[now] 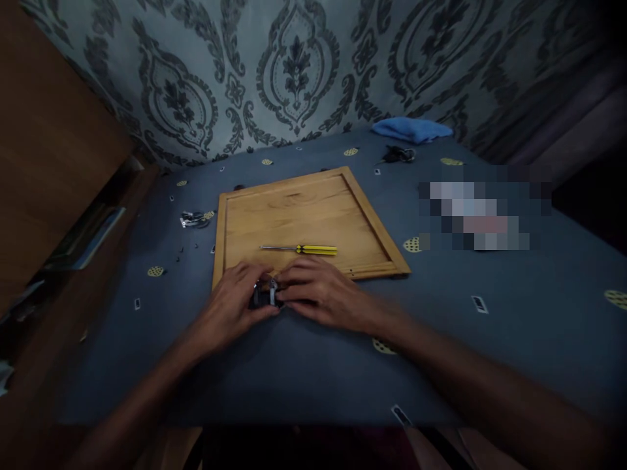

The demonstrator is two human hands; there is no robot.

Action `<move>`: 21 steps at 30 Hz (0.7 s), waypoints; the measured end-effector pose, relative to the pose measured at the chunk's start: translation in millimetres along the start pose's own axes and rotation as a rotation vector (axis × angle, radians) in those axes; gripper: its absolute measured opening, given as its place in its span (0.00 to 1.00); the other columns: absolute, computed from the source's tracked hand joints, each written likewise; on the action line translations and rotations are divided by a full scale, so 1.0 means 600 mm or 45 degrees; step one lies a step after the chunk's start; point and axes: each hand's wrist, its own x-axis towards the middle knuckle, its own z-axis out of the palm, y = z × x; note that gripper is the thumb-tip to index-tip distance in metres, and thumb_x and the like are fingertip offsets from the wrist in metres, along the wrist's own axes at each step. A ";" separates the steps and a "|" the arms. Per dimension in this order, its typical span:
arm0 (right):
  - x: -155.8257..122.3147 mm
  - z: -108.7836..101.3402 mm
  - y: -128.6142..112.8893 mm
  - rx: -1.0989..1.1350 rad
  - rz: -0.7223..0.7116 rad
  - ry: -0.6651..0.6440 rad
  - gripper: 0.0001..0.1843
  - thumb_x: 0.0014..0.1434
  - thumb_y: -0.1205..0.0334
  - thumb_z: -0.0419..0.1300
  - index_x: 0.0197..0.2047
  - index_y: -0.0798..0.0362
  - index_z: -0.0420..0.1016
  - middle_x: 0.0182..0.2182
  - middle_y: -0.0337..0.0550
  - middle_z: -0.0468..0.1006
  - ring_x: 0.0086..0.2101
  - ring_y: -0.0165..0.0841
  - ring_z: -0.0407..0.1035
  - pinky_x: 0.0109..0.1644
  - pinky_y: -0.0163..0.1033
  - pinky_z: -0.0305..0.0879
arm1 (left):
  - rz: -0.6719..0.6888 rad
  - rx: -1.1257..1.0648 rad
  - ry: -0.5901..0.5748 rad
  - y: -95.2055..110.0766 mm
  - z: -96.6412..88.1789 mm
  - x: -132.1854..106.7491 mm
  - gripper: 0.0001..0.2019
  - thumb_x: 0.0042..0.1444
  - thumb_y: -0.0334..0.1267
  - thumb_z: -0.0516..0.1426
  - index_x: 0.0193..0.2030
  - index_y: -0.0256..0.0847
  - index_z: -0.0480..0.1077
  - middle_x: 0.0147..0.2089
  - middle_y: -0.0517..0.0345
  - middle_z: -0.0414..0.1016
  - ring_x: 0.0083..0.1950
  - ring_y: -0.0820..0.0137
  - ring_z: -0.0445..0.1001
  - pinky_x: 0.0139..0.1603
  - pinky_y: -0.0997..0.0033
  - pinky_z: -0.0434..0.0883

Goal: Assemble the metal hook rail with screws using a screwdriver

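Both hands meet at the near edge of a framed wooden panel [304, 212] that lies flat. Between them is a small black-and-silver metal piece [273, 292], its exact kind hard to make out and partly covered by fingers. My left hand [238, 294] curls around its left side, thumb along the near side. From the right, my right hand [321, 294] has its fingertips pressed on the piece. Just beyond the hands, a screwdriver [316, 249] with a yellow and black handle rests on the panel, its shaft pointing left.
Left of the panel lie silver and dark metal pieces [194, 219] and several tiny loose parts [179, 254]. A black object [399, 155] and a blue cloth [414, 129] are at the back right. A blurred-out patch [484, 209] covers something at right. A wooden cabinet [59, 111] borders the left.
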 end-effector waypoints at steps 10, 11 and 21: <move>-0.003 0.003 0.005 -0.164 0.038 0.170 0.12 0.70 0.65 0.56 0.40 0.55 0.83 0.31 0.45 0.79 0.34 0.36 0.70 0.41 0.41 0.66 | -0.038 -0.039 -0.025 0.001 -0.006 0.002 0.27 0.59 0.45 0.69 0.62 0.43 0.69 0.55 0.49 0.79 0.58 0.54 0.76 0.60 0.52 0.74; -0.004 0.001 0.004 -0.186 0.017 0.115 0.12 0.70 0.65 0.56 0.41 0.55 0.83 0.30 0.45 0.80 0.34 0.36 0.70 0.40 0.41 0.65 | -0.036 -0.038 -0.019 0.001 -0.005 0.002 0.27 0.58 0.44 0.69 0.61 0.43 0.69 0.54 0.49 0.79 0.57 0.54 0.76 0.60 0.52 0.74; 0.000 -0.009 -0.021 -0.332 0.085 -0.264 0.09 0.68 0.66 0.61 0.47 0.55 0.82 0.33 0.44 0.83 0.33 0.36 0.71 0.38 0.40 0.58 | -0.024 -0.034 -0.009 0.001 -0.006 0.003 0.25 0.59 0.45 0.68 0.60 0.45 0.69 0.54 0.50 0.79 0.57 0.55 0.77 0.60 0.52 0.74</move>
